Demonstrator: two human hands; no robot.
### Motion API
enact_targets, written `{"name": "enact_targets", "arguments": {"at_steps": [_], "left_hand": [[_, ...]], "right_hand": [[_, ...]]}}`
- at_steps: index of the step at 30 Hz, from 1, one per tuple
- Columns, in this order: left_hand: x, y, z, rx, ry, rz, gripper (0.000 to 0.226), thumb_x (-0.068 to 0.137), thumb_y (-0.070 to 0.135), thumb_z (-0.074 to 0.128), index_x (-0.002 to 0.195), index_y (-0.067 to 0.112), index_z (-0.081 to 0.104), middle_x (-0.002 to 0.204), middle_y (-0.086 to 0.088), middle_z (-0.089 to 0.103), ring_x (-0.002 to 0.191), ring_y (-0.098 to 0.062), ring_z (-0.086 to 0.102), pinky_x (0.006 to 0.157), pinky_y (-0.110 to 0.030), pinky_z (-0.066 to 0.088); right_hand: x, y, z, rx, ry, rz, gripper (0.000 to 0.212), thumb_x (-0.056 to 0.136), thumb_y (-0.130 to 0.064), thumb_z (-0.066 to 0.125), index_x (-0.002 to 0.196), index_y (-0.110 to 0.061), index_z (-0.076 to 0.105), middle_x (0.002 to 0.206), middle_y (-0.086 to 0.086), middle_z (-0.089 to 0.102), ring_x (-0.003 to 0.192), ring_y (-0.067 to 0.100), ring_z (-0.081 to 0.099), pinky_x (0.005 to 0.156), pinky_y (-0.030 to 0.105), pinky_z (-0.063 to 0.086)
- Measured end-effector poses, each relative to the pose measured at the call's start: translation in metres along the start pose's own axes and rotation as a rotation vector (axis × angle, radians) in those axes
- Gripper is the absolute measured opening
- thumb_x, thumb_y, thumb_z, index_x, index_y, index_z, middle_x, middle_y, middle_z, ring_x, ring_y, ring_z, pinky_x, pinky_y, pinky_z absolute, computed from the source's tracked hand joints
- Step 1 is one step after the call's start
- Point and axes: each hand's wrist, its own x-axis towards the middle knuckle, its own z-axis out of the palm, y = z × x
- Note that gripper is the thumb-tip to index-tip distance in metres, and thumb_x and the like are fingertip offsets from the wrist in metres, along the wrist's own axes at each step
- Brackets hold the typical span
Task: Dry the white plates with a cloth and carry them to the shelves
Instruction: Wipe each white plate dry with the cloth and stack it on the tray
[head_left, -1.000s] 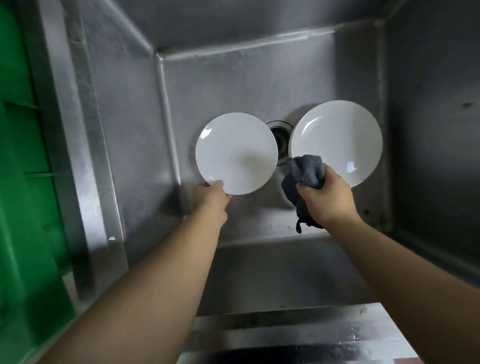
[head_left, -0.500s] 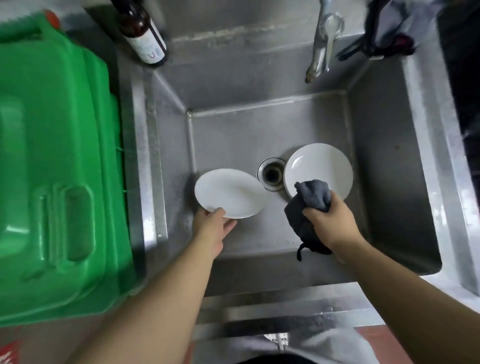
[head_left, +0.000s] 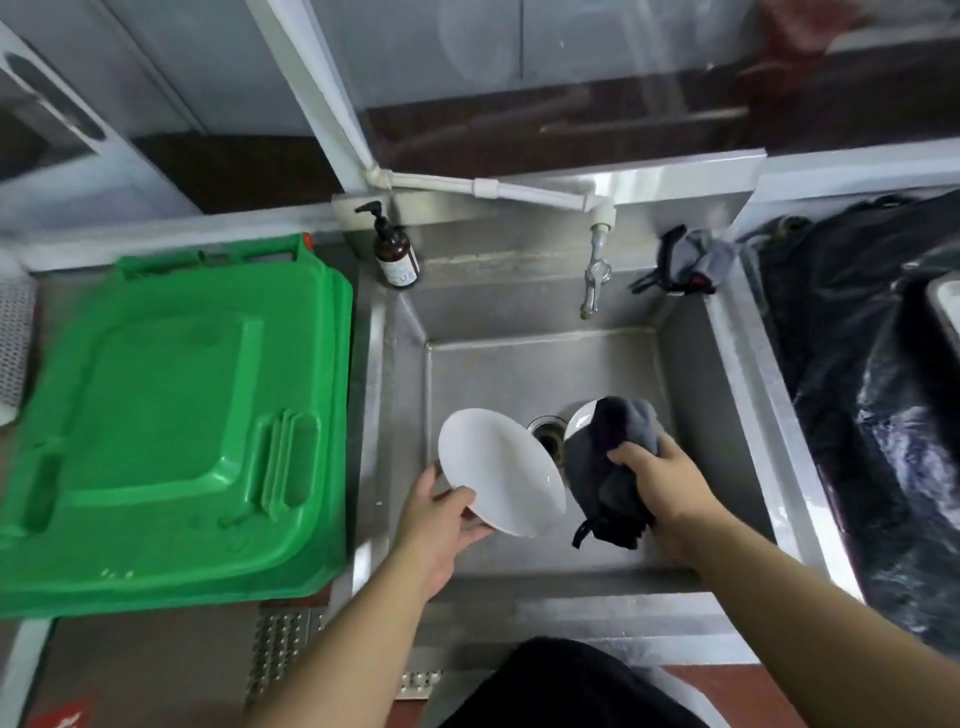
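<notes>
My left hand (head_left: 441, 512) grips the near edge of a white plate (head_left: 498, 470), holding it tilted above the floor of the steel sink (head_left: 727, 415). My right hand (head_left: 657, 478) grips a bunched dark grey cloth (head_left: 608, 457) just right of that plate. A second white plate (head_left: 581, 420) lies on the sink floor beside the drain (head_left: 548, 436); the cloth hides most of it, so only its left rim shows.
A green plastic bin lid (head_left: 171, 426) fills the counter left of the sink. A brown pump bottle (head_left: 395, 252) stands at the sink's back left corner, a tap (head_left: 595, 280) hangs over the back wall, and black bags (head_left: 872, 395) lie to the right.
The left hand has lifted and tilted its plate up out of the sink bottom. The right hand has raised the cloth, which now covers most of the second plate. The view has pulled back.
</notes>
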Motion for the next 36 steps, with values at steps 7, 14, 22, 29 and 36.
{"name": "enact_targets", "arguments": {"at_steps": [7,14,22,29,36], "left_hand": [[-0.04,0.034,0.032,-0.028,-0.14,0.163,0.06,0.096,-0.006,0.061,0.146,0.027,0.054,0.114,0.003,0.079,0.098,-0.026,0.079,0.077,-0.047,0.065],[-0.086,0.077,0.084,-0.074,-0.335,0.306,0.051,0.087,0.004,0.067,0.129,0.033,0.069,0.118,-0.015,0.078,0.102,-0.033,0.078,0.076,-0.042,0.064],[-0.105,0.094,0.108,0.035,-0.414,0.394,0.04,0.094,0.004,0.06,0.118,0.033,0.075,0.118,-0.013,0.078,0.107,-0.029,0.077,0.079,-0.043,0.063],[-0.111,0.091,0.105,-0.006,-0.416,0.36,0.052,0.099,-0.011,0.049,0.115,0.028,0.078,0.114,-0.013,0.079,0.097,-0.024,0.077,0.076,-0.04,0.064],[-0.115,0.102,0.111,-0.154,-0.351,0.434,0.055,0.094,-0.016,0.056,0.122,0.027,0.075,0.115,-0.015,0.078,0.098,-0.029,0.078,0.074,-0.042,0.064]], "right_hand": [[-0.029,-0.055,0.01,-0.3,0.001,-0.453,0.02,0.096,-0.022,0.063,0.11,-0.035,0.058,0.089,-0.014,0.072,0.085,0.013,0.067,0.071,0.028,0.049],[-0.06,-0.101,0.015,-0.673,-0.186,-0.907,0.041,0.095,-0.025,0.062,0.135,-0.029,0.061,0.128,-0.006,0.07,0.122,0.018,0.061,0.102,0.039,0.047],[-0.084,-0.102,0.021,-0.557,-0.342,-0.803,0.051,0.107,-0.054,0.038,0.158,-0.049,0.035,0.17,-0.026,0.016,0.158,-0.005,0.0,0.131,0.037,0.0],[-0.059,-0.137,0.03,-0.689,-0.215,-0.969,0.051,0.112,-0.044,0.038,0.163,-0.038,0.034,0.173,-0.019,0.015,0.16,0.002,0.001,0.131,0.038,0.001],[-0.036,-0.149,0.024,-0.615,0.05,-0.737,0.053,0.114,-0.043,0.031,0.166,-0.03,0.028,0.176,-0.007,0.014,0.163,0.017,0.005,0.132,0.043,0.001]]}}
